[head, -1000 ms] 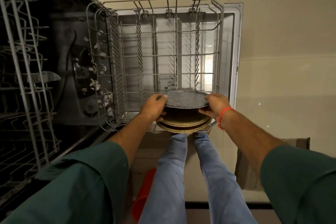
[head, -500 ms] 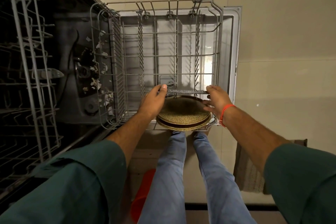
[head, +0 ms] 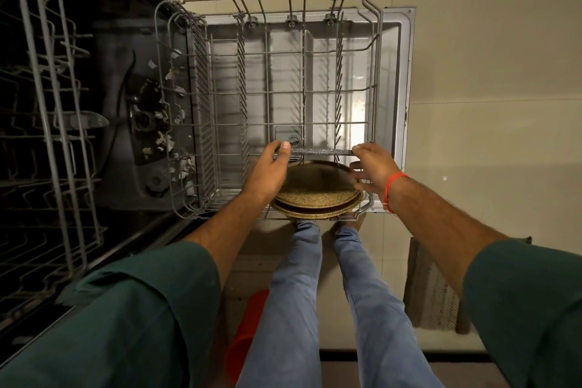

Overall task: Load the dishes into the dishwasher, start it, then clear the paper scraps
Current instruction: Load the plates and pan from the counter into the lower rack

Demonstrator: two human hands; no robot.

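Grey speckled plate (head: pixel 321 151) now tipped upright; left hand (head: pixel 267 175), right hand (head: pixel 373 167) pinch opposite rims at lower rack (head: pixel 376 79) near edge. Stiff, breakable; hold by rims.

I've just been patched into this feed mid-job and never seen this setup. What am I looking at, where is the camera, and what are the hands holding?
The single view comes from a camera on the person's head, looking down. No robot: two bare hands. An open dishwasher's lower rack is pulled out over its door. The left hand and right hand hold a grey speckled plate on edge, by its two ends. Tan speckled plates lie stacked at the rack's near end. Paper scraps litter the tub floor, left of the rack.
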